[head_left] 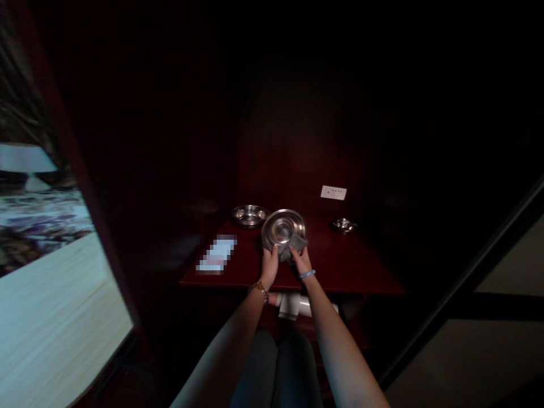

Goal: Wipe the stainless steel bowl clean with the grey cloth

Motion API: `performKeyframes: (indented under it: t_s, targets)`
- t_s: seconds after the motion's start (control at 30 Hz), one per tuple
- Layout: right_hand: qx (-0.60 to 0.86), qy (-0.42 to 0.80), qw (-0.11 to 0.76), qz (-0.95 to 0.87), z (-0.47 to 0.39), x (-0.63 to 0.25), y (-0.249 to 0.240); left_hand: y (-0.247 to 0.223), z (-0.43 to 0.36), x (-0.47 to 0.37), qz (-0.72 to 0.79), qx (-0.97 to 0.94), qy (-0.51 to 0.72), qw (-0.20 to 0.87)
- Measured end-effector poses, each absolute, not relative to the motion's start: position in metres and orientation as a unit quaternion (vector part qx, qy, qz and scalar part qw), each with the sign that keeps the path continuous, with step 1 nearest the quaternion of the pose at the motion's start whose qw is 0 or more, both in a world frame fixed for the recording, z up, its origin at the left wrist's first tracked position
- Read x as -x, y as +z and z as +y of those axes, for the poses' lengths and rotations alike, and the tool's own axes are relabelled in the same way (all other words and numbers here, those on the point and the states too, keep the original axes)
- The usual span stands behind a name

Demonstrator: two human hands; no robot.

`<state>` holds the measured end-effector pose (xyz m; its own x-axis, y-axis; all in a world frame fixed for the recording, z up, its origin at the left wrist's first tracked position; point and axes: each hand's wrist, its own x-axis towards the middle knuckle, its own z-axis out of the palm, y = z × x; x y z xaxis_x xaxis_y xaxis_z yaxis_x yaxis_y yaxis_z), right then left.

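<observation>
A round, shiny metal lid or shallow plate is tilted up above the dark red shelf, its ringed face toward me. My left hand grips its lower left rim, the thumb on the face. At the lower right rim my right hand is closed on a grey cloth, pressed against the metal. Part of the cloth hangs between my hands. The fingers behind the rim are hidden. Whether it is a lid or a plate I cannot tell.
A metal bowl stands behind on the left, a smaller metal bowl on the right. A blurred pale rectangle lies at left. A white socket plate is on the back wall. Below the shelf is a white cylindrical object.
</observation>
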<state>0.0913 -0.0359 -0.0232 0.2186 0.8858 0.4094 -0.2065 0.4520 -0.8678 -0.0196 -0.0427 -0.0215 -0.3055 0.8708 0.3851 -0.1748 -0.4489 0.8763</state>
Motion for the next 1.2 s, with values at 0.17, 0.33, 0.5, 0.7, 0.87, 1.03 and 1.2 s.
performKeyframes:
  t_s: [0.17,0.33,0.5,0.7,0.87,1.03,1.2]
  targets:
    - [0.38,0.374,0.708,-0.463,-0.036,-0.091,-0.023,-0.028,-0.037,0.018,0.355,-0.47,0.711,0.384]
    - [0.452,0.34,0.699,-0.438,-0.038,-0.091,-0.021,-0.026,-0.039,0.017,0.371,-0.461,0.71,0.382]
    - [0.522,0.29,0.676,-0.433,-0.045,-0.09,-0.015,-0.02,-0.045,0.015,0.351,-0.47,0.715,0.381]
    - [0.496,0.318,0.687,-0.426,-0.048,-0.09,-0.011,-0.018,-0.046,0.015,0.343,-0.463,0.72,0.387]
    - [0.469,0.359,0.687,-0.424,-0.045,-0.089,-0.013,-0.019,-0.047,0.018,0.334,-0.459,0.728,0.384]
    - [0.477,0.353,0.684,-0.425,-0.045,-0.09,-0.012,-0.016,-0.05,0.018,0.329,-0.452,0.731,0.39]
    - [0.479,0.297,0.706,-0.429,-0.041,-0.093,-0.015,-0.013,-0.052,0.017,0.32,-0.449,0.732,0.4]
